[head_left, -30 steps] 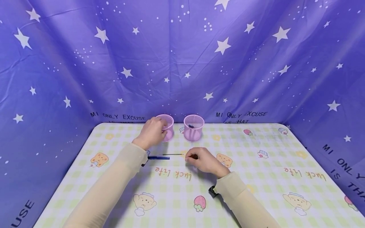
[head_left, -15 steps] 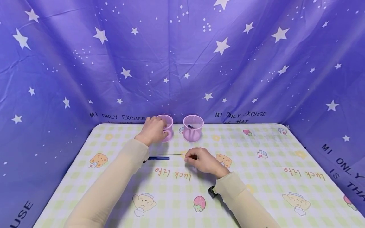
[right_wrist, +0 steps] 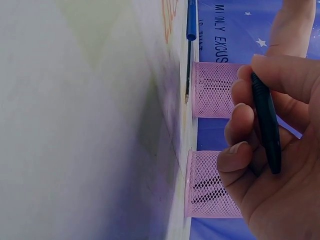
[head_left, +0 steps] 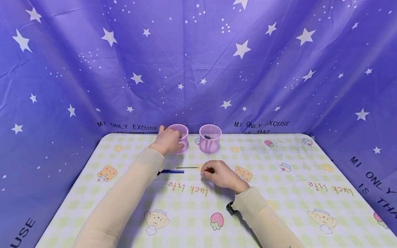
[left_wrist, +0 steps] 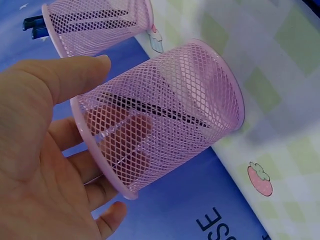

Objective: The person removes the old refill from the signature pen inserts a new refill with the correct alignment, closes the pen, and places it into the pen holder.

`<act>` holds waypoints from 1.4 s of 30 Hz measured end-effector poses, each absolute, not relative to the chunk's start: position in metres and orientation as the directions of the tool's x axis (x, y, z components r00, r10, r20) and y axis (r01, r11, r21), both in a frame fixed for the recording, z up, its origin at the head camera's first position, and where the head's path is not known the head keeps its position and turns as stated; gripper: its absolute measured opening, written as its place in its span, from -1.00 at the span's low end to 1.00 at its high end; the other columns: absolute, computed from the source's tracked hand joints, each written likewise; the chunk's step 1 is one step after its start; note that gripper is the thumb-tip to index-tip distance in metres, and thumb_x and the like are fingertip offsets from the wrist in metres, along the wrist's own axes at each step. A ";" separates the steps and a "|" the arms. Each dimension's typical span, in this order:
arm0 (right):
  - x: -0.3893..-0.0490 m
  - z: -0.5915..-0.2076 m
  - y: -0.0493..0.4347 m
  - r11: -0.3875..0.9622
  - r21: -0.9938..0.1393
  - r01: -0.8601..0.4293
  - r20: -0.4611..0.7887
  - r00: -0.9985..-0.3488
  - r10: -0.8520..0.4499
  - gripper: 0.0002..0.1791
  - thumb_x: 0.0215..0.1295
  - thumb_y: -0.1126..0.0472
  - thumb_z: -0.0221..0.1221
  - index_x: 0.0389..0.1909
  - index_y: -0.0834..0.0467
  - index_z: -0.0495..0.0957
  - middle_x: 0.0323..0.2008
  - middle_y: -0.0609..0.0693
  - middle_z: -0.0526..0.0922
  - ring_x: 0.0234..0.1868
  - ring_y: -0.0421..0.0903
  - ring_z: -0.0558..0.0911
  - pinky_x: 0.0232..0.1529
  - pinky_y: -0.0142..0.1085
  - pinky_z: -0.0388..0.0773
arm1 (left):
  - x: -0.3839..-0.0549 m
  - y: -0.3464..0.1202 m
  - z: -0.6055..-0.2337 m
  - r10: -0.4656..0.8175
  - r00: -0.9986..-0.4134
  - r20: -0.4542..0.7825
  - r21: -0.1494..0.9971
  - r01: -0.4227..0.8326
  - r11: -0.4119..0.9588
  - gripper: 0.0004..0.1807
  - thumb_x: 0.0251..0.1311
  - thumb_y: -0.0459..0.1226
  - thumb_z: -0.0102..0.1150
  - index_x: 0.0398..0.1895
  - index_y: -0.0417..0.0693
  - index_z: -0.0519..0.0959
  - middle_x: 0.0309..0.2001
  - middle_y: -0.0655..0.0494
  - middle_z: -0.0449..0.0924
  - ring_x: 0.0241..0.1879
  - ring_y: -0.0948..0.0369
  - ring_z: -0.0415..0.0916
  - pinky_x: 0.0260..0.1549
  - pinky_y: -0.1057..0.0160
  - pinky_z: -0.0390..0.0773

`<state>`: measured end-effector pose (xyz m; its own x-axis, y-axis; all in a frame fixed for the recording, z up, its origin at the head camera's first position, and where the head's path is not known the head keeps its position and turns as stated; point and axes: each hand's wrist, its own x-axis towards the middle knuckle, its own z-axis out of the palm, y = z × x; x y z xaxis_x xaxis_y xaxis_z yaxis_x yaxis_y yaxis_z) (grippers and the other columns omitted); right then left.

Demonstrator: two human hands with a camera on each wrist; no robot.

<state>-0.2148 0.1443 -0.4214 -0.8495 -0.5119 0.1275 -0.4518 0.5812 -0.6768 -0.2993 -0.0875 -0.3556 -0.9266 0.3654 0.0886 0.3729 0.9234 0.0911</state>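
Observation:
My left hand (head_left: pixel 167 140) reaches over the rim of the left pink mesh pen cup (left_wrist: pixel 170 85). Its fingers show through the mesh, while the thumb lies outside, along the cup's side. A dark, thin stick (left_wrist: pixel 155 111) leans inside this cup. Low over the table, my right hand (head_left: pixel 221 175) pinches a short, dark pen barrel (right_wrist: pixel 267 125) between thumb and fingers; it tapers at one end and is ribbed at the other. On the cloth between the hands lie a thin pen refill (head_left: pixel 187 167) with a metal tip and a blue pen tube (head_left: pixel 173 171).
A second pink mesh cup (head_left: pixel 210 146) stands right of the first and holds dark pens (left_wrist: pixel 37 26). Both cups are near the back edge of the table (head_left: pixel 254 224), which has a checked cloth. A purple star-printed curtain (head_left: pixel 198 62) hangs behind and at the sides.
My left hand has shifted slightly right and lower at the left cup, its fingers further over the rim. The right hand, refill and blue tube have stayed where they were.

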 end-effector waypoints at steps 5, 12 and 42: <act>-0.215 -0.422 0.144 0.582 -0.674 -0.455 0.127 -0.848 -0.515 -0.92 0.28 0.18 0.20 -0.40 -0.04 0.63 -0.46 -0.25 0.55 -0.42 -0.25 0.50 -0.33 -0.31 0.49 | -0.302 -0.088 -0.359 0.357 -0.929 0.094 0.111 0.366 0.924 -0.76 0.11 -0.01 0.22 -0.50 0.06 0.56 -0.39 0.12 0.64 -0.20 0.07 0.52 0.00 -0.06 0.10; -0.216 -0.423 0.144 0.577 -0.672 -0.464 0.135 -0.843 -0.520 -0.91 0.27 0.19 0.20 -0.42 -0.03 0.62 -0.48 -0.25 0.54 -0.43 -0.25 0.49 -0.34 -0.32 0.48 | -0.306 -0.088 -0.364 0.297 -0.952 0.079 0.205 0.307 0.930 -0.77 0.06 -0.03 0.22 -0.57 0.07 0.55 -0.46 0.15 0.61 -0.18 0.02 0.45 0.06 -0.06 0.07; -0.217 -0.425 0.144 0.550 -0.682 -0.483 0.157 -0.830 -0.535 -0.91 0.25 0.25 0.20 -0.41 0.05 0.64 -0.49 -0.21 0.54 -0.45 -0.25 0.48 -0.38 -0.35 0.47 | -0.308 -0.080 -0.371 0.224 -0.969 0.103 0.260 0.244 0.934 -0.84 0.06 -0.09 0.24 -0.53 0.06 0.58 -0.47 0.14 0.62 -0.21 0.04 0.50 0.07 -0.05 0.01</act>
